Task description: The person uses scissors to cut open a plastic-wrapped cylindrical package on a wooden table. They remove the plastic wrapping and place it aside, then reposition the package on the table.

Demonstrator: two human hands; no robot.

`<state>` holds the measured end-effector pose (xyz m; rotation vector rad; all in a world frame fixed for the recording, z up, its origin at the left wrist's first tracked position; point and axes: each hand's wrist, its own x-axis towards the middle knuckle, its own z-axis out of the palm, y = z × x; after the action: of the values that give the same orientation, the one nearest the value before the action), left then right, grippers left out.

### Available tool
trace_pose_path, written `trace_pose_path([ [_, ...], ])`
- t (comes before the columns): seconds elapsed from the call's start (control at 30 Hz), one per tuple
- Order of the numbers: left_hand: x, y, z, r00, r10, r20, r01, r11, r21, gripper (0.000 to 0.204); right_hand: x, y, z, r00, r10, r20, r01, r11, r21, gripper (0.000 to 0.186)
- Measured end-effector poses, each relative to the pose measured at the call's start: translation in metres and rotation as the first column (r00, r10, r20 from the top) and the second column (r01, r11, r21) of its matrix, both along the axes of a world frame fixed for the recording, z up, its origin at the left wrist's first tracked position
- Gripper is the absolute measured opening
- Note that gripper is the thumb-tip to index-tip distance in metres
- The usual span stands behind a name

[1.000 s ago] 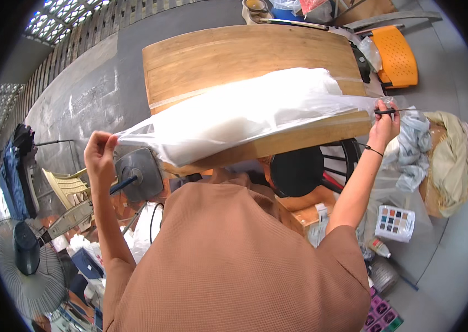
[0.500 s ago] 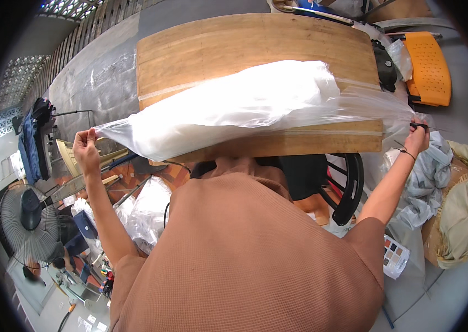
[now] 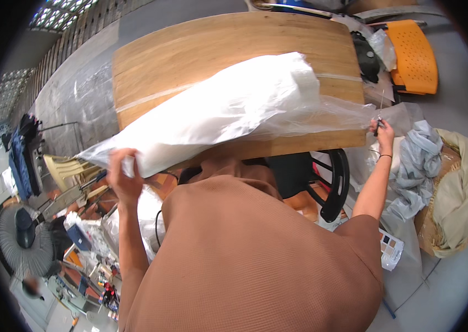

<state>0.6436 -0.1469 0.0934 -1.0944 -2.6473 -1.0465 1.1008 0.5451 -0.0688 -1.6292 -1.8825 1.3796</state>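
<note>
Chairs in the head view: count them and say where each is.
3: an orange chair beyond the table's far right corner, a black chair at its near edge, a pale plastic chair at left. Clutter may hide more.

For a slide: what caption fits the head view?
Both hands, left hand and right hand, hold a plastic-wrapped white roll over a wooden table.

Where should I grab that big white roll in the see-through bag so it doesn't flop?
Probably from underneath, at both ends. The white roll in its clear bag is long and soft, lying slanted across the wooden table. The left hand grips its lower end; the right hand pinches the loose plastic tail.
</note>
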Motion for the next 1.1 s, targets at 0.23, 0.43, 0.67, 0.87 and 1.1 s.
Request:
trace_pose_path([
  [0.23,0.031,0.036,-0.040,0.919,-0.323,0.228,0.382,0.872,-0.306,0.036,0.064,-0.002,0.019,0.948,-0.160,-0.275,0.092,0.965,-0.246,0.052],
  [0.43,0.008,0.070,-0.047,0.960,-0.256,0.118,0.279,0.811,-0.514,0.061,0.088,-0.017,0.018,0.987,-0.040,-0.158,-0.008,0.957,-0.289,0.058],
  [0.67,-0.023,0.090,-0.070,0.948,-0.279,0.152,0.318,0.815,-0.485,0.075,0.086,-0.037,-0.013,0.962,-0.117,0.246,0.044,0.957,0.285,0.050],
  [0.87,-0.030,0.136,-0.085,0.835,-0.531,0.148,0.523,0.680,-0.514,0.075,-0.054,-0.117,-0.034,0.955,-0.028,0.296,-0.147,0.821,0.551,0.029],
  [1.1,0.000,0.269,-0.042,0.703,-0.698,0.135,0.679,0.602,-0.421,0.068,-0.072,-0.143,-0.039,0.931,-0.171,0.322,-0.061,0.798,0.600,0.025],
])
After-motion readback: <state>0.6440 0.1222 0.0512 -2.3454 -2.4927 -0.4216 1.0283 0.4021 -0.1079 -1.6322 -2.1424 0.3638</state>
